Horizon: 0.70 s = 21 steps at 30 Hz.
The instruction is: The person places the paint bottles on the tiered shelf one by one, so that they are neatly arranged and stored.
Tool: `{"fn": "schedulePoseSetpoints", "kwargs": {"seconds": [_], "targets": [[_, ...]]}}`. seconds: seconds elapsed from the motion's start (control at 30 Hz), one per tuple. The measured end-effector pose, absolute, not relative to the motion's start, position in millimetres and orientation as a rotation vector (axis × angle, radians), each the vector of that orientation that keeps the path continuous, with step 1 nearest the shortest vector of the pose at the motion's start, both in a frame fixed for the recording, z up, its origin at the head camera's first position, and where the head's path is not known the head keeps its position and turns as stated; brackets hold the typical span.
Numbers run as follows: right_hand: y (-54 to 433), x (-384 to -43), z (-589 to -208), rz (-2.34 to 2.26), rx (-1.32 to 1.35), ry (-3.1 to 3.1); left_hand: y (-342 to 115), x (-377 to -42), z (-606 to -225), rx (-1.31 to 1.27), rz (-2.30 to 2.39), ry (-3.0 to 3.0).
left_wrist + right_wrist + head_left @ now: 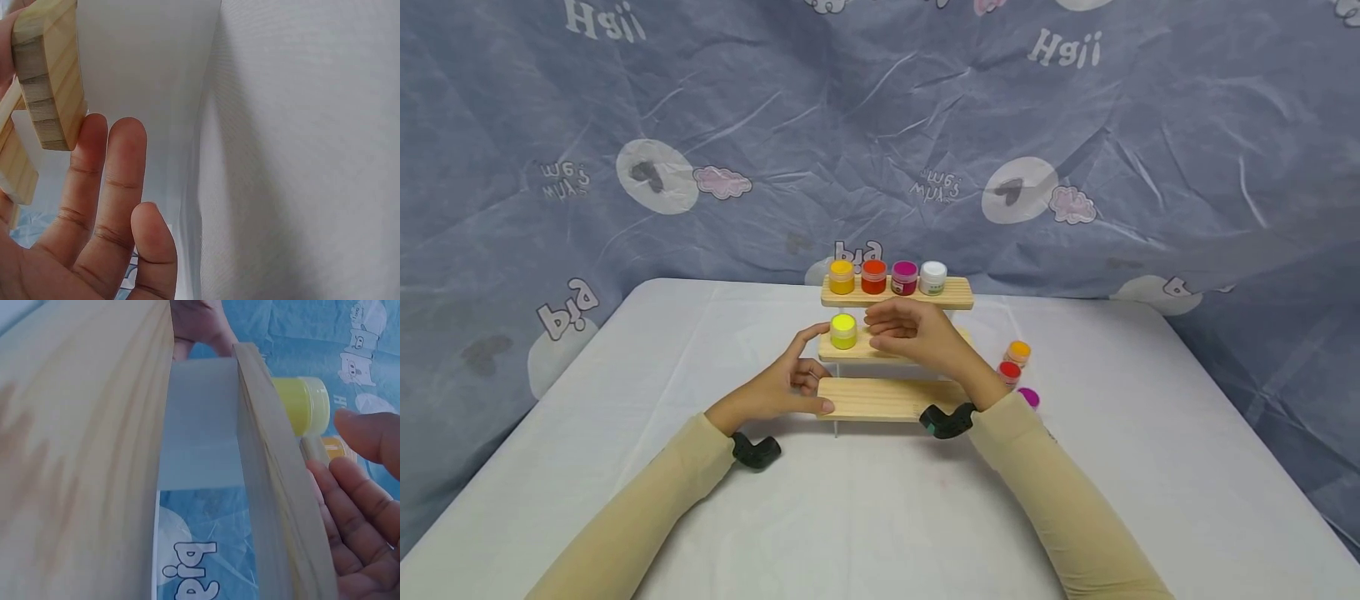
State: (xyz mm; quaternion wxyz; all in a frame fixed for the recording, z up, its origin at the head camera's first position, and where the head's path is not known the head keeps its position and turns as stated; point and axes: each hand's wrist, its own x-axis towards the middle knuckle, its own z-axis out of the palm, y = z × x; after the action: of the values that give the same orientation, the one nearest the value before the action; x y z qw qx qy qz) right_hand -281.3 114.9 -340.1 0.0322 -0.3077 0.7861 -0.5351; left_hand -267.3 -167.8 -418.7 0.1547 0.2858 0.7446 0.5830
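Observation:
A three-tier wooden display rack stands on the table. My left hand grips its left end, thumb on the lowest board and index finger up by the middle one; in the left wrist view a fingertip meets the board. One yellow jar is at the left of the middle tier. Just right of that jar hovers my right hand, fingers loosely bent and holding nothing. The right wrist view shows a gap between the thumb and the yellow jar.
Along the top tier stand an amber jar, a red jar, a magenta jar and a white jar. Right of the rack are an orange jar, a red-lidded jar and a purple-lidded jar, partly behind my right forearm.

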Motion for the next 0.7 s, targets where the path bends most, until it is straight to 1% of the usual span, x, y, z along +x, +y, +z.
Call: {"fn": "schedulePoseSetpoints", "kwargs": {"seconds": [0.33,0.7], "targets": [[154,-282,-335,-1.639,-0.866,2.222,-168,-269,-421,0.832,1.67,2.142],[205,-271,-332,-1.623,-0.854,2.245,-168,-267,-420,0.824,1.666,2.153]]}}
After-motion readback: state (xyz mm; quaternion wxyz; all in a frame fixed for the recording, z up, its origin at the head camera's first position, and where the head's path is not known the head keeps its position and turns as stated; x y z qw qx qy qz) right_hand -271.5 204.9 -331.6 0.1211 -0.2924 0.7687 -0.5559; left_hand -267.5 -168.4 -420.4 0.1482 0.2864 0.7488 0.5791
